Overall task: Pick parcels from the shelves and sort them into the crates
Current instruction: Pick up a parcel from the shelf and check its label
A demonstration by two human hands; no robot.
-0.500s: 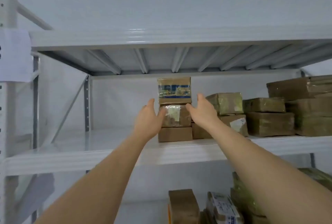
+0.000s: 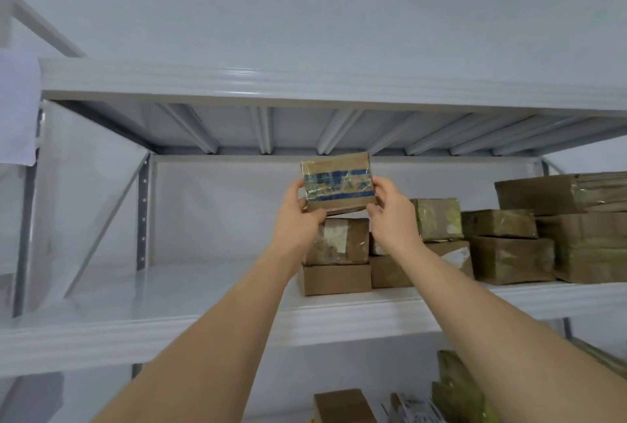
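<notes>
You've got the top parcel (image 2: 337, 185) pinched between both hands, left hand (image 2: 300, 215) and right hand (image 2: 390, 215), each grip closed on a short end, thumbs on the front face. It sits tilted, just above the taped parcel (image 2: 341, 241) that tops the stack on the shelf (image 2: 203, 324). Looks small, stiff cardboard, probably light. The glossy tape wrap may be slippery, so keep hold at the ends, fingers under the bottom edge. No crates in view.

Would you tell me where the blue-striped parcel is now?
The blue-striped parcel is centre of the head view, held between left hand and right hand, just above the taped parcel.
</notes>
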